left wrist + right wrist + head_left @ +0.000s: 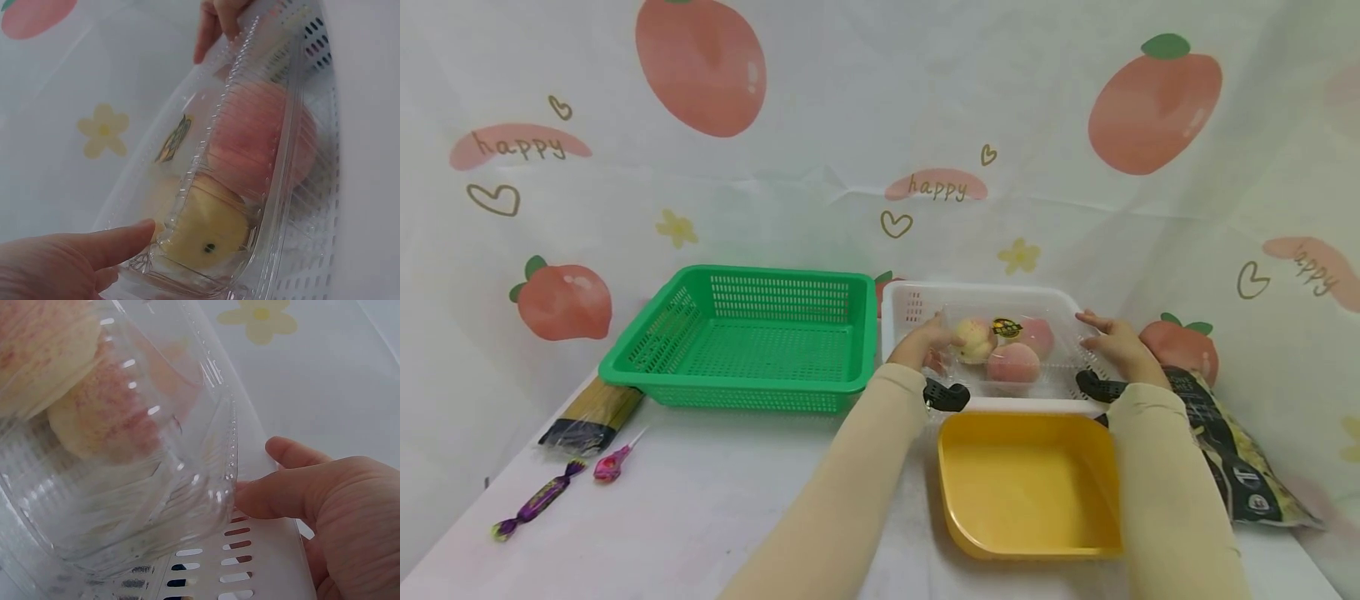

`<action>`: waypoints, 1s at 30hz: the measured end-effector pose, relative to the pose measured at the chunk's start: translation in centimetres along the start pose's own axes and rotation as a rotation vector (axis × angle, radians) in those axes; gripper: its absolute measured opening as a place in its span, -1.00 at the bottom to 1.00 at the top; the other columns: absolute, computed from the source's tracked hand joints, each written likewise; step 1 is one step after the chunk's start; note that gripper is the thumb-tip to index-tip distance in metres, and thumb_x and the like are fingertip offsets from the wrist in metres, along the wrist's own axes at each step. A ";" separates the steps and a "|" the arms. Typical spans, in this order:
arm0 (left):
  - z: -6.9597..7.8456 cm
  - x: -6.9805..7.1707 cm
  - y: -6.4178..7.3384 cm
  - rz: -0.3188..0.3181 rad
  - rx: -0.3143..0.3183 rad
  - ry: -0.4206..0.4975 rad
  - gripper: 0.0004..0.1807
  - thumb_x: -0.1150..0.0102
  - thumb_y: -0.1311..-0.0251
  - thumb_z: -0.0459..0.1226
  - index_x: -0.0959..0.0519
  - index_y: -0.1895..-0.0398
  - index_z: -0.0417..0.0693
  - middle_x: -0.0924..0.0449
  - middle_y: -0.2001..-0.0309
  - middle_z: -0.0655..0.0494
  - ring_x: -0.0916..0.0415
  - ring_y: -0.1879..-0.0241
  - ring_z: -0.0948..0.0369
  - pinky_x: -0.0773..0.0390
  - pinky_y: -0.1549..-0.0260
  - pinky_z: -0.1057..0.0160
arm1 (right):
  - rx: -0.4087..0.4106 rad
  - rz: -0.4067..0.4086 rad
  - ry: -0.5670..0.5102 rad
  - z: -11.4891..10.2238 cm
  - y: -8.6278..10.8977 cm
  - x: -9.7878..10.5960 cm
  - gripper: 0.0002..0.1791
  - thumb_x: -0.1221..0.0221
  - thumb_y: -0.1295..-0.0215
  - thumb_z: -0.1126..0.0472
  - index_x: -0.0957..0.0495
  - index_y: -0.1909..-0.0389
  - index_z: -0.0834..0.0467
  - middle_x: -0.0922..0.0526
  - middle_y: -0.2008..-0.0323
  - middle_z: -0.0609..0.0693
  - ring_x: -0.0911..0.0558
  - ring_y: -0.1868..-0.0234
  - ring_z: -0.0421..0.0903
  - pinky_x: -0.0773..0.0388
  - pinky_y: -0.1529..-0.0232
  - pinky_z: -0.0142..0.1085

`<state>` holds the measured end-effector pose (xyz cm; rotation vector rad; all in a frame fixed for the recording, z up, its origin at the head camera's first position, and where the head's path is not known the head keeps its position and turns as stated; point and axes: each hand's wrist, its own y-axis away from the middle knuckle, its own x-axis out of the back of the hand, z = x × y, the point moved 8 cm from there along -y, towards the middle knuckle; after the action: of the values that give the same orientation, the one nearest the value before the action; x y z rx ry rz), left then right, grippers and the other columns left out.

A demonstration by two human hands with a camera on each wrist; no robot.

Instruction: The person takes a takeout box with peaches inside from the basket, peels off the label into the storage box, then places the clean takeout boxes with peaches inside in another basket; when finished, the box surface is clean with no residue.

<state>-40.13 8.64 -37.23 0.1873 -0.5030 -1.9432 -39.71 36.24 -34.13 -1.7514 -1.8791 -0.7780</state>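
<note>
Nearest, a yellow rounded plastic basin [1026, 492], partly under a cream right sleeve [1172, 500]: easily knocked by a dropped forearm. Beyond, a white slotted plastic basket [1030, 406], and within its rim a clear plastic box [1063, 333] of three pink-yellow peaches [1013, 364]. At the box's left end, a pinching left hand [922, 343], thumb on top; by the right rim, a spread right hand [1120, 347], contact with the box impossible to tell. From one-sided support, possible tipping and bruised fruit; from hard thumb pressure, dented plastic. Behind, a white peach-printed sheet [820, 108].
</note>
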 end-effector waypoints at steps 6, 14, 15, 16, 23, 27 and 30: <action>0.1 0.3 0.1 0.032 -0.003 0.015 -0.13 -0.05 -0.27 -0.36 0.23 -0.49 0.16 -0.19 -0.33 -0.29 -0.52 0.44 0.09 -0.65 0.31 0.17 | 0.009 -0.001 -0.005 -0.1 -0.1 -0.1 -0.31 0.02 -0.27 0.40 0.03 -0.41 0.25 0.28 -0.44 0.17 0.29 -0.44 0.28 0.15 -0.37 0.19; -0.6 1.3 -3.4 0.175 -0.088 0.142 -0.15 -0.11 -0.17 -0.46 0.00 -0.46 0.19 -0.09 -0.38 -0.23 -0.36 0.69 0.25 -0.56 0.58 0.28 | 0.015 -0.016 0.009 -0.2 -0.2 -0.1 -0.30 0.00 -0.25 0.39 0.03 -0.39 0.27 0.25 -0.43 0.21 0.27 -0.43 0.31 0.21 -0.37 0.20; -0.5 1.4 -3.3 0.182 -0.101 0.173 -0.17 -0.11 -0.17 -0.46 -0.02 -0.46 0.19 -0.12 -0.37 -0.24 -0.30 0.75 0.28 -0.50 0.66 0.32 | 0.012 -0.016 0.009 -0.2 -0.2 -0.2 -0.30 0.00 -0.26 0.39 0.02 -0.40 0.27 0.25 -0.43 0.20 0.26 -0.43 0.31 0.21 -0.36 0.21; -0.2 1.6 -2.9 0.185 -0.117 0.203 -0.20 -0.09 -0.18 -0.47 -0.05 -0.45 0.17 -0.12 -0.37 -0.25 -0.27 0.78 0.29 -0.46 0.70 0.35 | 0.008 -0.017 0.005 -0.2 -0.1 -0.2 -0.30 0.00 -0.26 0.38 0.03 -0.40 0.26 0.26 -0.44 0.20 0.27 -0.43 0.31 0.22 -0.36 0.22; 2.1 1.9 3.1 0.239 -0.217 0.297 -0.34 0.01 -0.21 -0.48 -0.15 -0.40 -0.02 -0.24 -0.32 -0.26 -0.15 0.85 0.36 -0.55 0.58 0.36 | 0.002 -0.010 0.003 -0.2 0.0 -0.4 -0.31 0.01 -0.27 0.38 0.01 -0.40 0.26 0.23 -0.44 0.19 0.24 -0.44 0.31 0.18 -0.35 0.22; 2.2 2.5 3.2 0.256 -0.269 0.281 -0.38 0.01 -0.23 -0.44 -0.21 -0.38 0.01 -0.34 -0.26 -0.21 -0.15 0.83 0.38 -0.58 0.54 0.39 | -0.001 0.004 0.020 -0.2 0.2 -0.2 -0.32 0.02 -0.27 0.38 0.01 -0.40 0.24 0.23 -0.44 0.18 0.25 -0.43 0.31 0.19 -0.35 0.22; 2.4 2.9 3.3 0.233 -0.285 0.307 -0.38 -0.01 -0.23 -0.43 -0.22 -0.37 0.05 -0.40 -0.20 -0.21 -0.13 0.80 0.38 -0.48 0.61 0.46 | 0.000 0.000 0.029 -0.1 0.3 -0.1 -0.31 0.02 -0.27 0.36 0.02 -0.40 0.24 0.24 -0.44 0.18 0.25 -0.43 0.31 0.20 -0.35 0.24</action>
<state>-39.36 5.53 -33.39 0.2281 -0.0407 -1.6962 -39.39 36.06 -34.07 -1.7313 -1.8607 -0.7991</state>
